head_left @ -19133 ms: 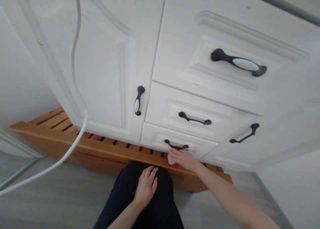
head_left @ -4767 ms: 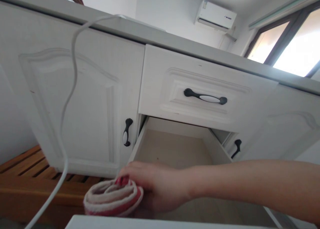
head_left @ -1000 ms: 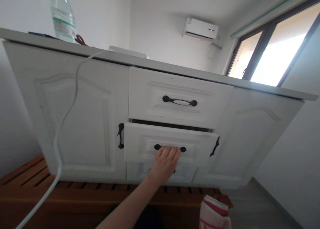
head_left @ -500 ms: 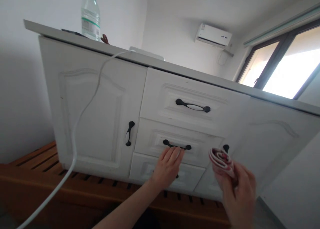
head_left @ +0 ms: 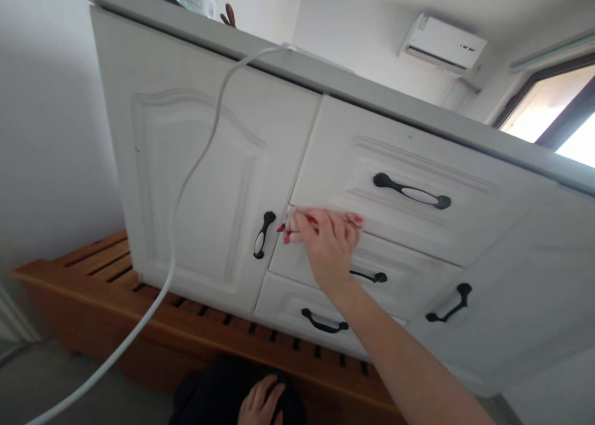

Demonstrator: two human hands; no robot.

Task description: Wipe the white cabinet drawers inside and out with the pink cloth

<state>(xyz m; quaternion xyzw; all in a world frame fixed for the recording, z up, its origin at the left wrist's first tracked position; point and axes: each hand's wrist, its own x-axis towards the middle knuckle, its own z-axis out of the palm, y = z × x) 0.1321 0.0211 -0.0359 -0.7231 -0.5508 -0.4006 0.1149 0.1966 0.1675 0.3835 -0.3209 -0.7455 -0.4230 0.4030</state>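
While the red-and-white cloth (head_left: 294, 235) lay bunched against the left part of the middle drawer (head_left: 379, 254) front, the right hand (head_left: 332, 242) covered its middle, fingers curled narrowly over it. By judgement, the cloth was light, soft and not fragile; the folded bulk was the suitable hold, since loose ends would probably have flopped. On the near side, the left hand (head_left: 260, 403), partly cut off, rested on the dark-clothed knee (head_left: 223, 388), fingers slightly apart, nothing visible in it
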